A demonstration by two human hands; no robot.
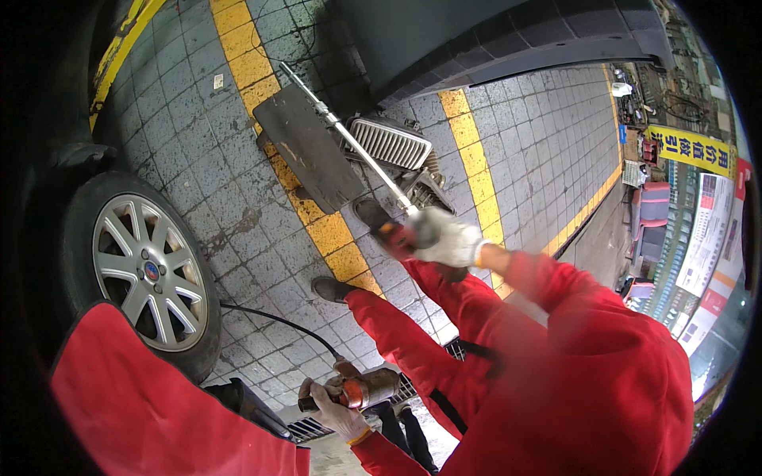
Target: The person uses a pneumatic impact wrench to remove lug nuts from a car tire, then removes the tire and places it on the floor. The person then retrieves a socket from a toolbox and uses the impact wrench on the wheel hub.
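My left hand (337,411), in a white work glove, is closed round the handle of an orange-and-grey air impact wrench (371,389) at the lower middle. A black hose (278,319) runs from the tool toward the car wheel (151,270), which has silver spokes. My right hand (452,239), also gloved, grips the near end of a long silver metal bar (361,151) that slants to the upper left. That end is dark, rounded and blurred, so the exact kind of tool is unclear. My shoes (329,290) stand on the tiles between the hands and the wheel.
A dark flat board (305,151) and a pale ribbed rectangular part (390,143) lie beyond my feet. Another vehicle's dark body (516,47) is at the top. Red cloth (167,404) hangs at lower left; another person's dark-trousered legs (406,436) show at the bottom.
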